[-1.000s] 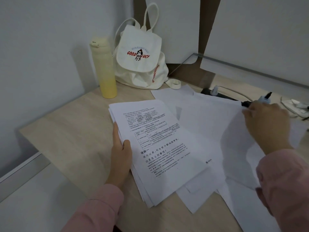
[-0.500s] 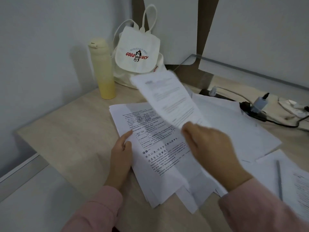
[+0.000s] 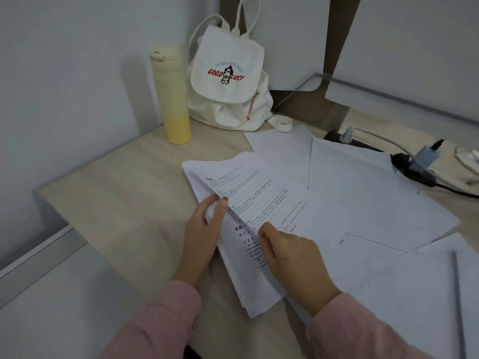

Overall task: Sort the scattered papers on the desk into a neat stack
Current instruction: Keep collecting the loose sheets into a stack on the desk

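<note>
Our left hand (image 3: 204,229) grips the stack (image 3: 248,286) by its edge, thumb on top — our right hand (image 3: 293,257) pinches a printed sheet (image 3: 259,187) lying over it.

The white backpack (image 3: 225,81) has the red words "GOOD LUCY" on its flap, with a small cartoon dog between them. The pale arc of letters above is too faint to read. On the stack of papers (image 3: 241,270) the bold heading "语段一" can be read, and below it lines beginning "雨天以" and "这是怎". The print on the top sheet (image 3: 259,187) is too small to read.
</note>
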Tool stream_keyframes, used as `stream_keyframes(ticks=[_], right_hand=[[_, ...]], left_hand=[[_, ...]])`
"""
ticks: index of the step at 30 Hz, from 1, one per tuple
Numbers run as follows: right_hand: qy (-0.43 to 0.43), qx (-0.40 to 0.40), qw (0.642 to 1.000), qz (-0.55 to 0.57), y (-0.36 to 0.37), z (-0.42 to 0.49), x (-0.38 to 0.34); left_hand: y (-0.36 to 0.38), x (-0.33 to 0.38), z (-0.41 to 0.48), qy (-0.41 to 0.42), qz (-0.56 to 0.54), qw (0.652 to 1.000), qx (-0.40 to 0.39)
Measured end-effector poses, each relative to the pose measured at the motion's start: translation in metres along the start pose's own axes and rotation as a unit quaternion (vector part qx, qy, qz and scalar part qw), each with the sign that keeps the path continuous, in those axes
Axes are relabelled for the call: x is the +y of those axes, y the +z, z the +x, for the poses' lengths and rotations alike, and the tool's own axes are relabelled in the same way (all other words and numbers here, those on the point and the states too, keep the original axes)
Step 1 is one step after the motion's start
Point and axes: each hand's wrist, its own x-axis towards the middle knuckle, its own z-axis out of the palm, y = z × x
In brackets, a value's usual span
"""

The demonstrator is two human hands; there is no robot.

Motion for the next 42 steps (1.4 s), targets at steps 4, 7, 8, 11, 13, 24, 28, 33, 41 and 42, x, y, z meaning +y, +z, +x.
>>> stream_keyframes(ticks=[4, 7, 8, 11, 13, 24, 28, 33, 41, 42], right_hand=[[0.032, -0.116, 0.976, 0.181, 0.000, 0.003, -0.006], [0.070, -0.123, 0.955, 0.259, -0.010, 0.007, 0.005], [0.088, -0.102, 0.957, 0.258, -0.013, 0.009, 0.014], [0.164, -0.031, 0.962, 0.215, -0.022, 0.011, 0.049], [0.211, -0.010, 0.966, 0.149, -0.025, 0.010, 0.078], [0.237, -0.199, 0.950, -0.034, -0.040, -0.019, 0.144], [0.138, -0.093, 0.981, -0.097, -0.029, -0.028, 0.156], [0.084, -0.040, 0.988, -0.123, -0.021, -0.030, 0.164], [0.250, 0.012, 0.967, -0.052, -0.038, -0.019, 0.160], [0.274, 0.043, 0.961, -0.006, -0.044, -0.015, 0.154]], left_hand=[[0.001, -0.004, -0.001, -0.004, -0.023, 1.000, -0.016], [0.001, -0.006, 0.000, 0.005, 0.024, 1.000, 0.004], [0.002, -0.005, 0.001, 0.007, 0.027, 1.000, 0.009], [0.005, -0.003, 0.000, 0.001, 0.008, 0.999, 0.035], [0.005, -0.002, 0.000, -0.009, -0.001, 0.999, 0.052], [0.002, -0.008, 0.005, -0.009, -0.042, 0.996, 0.082], [0.002, -0.003, 0.004, -0.018, -0.043, 0.995, 0.091], [0.003, -0.001, 0.003, -0.015, -0.045, 0.994, 0.095], [0.002, -0.004, 0.004, 0.013, -0.014, 0.998, 0.055], [0.001, -0.005, 0.004, 0.016, -0.009, 0.998, 0.053]])
